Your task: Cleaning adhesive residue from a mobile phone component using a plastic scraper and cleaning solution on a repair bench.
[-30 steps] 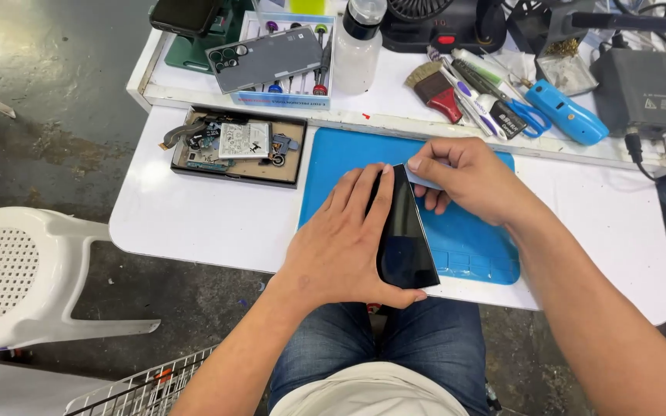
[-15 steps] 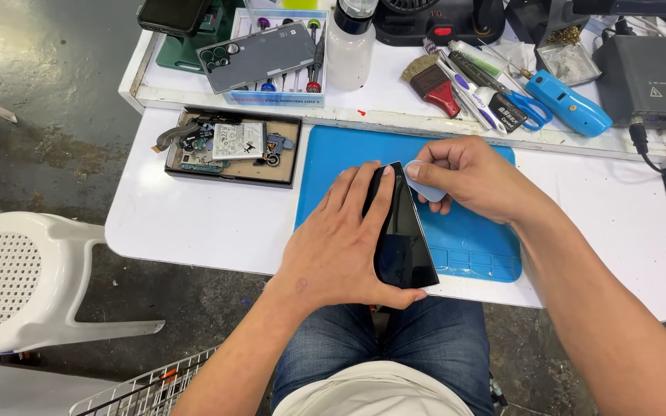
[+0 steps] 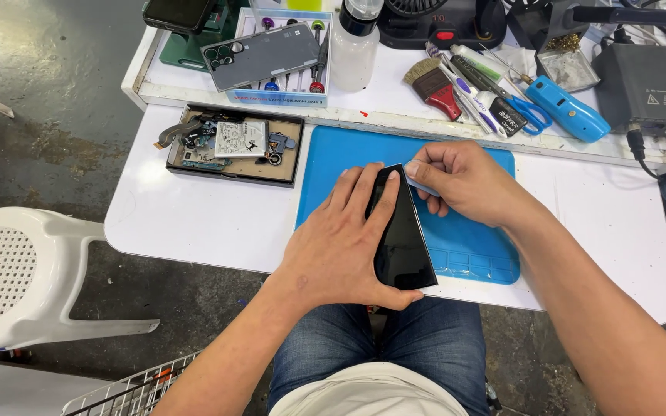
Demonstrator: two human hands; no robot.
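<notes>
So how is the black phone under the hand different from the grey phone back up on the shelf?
The black phone lies on the blue mat, while the grey phone back rests on a tool tray. The black phone shows a plain glossy dark face; the grey phone back shows round camera holes. The left hand presses the black phone and the right hand works at its top corner; nobody touches the grey one. Both are flat rectangles.
</notes>
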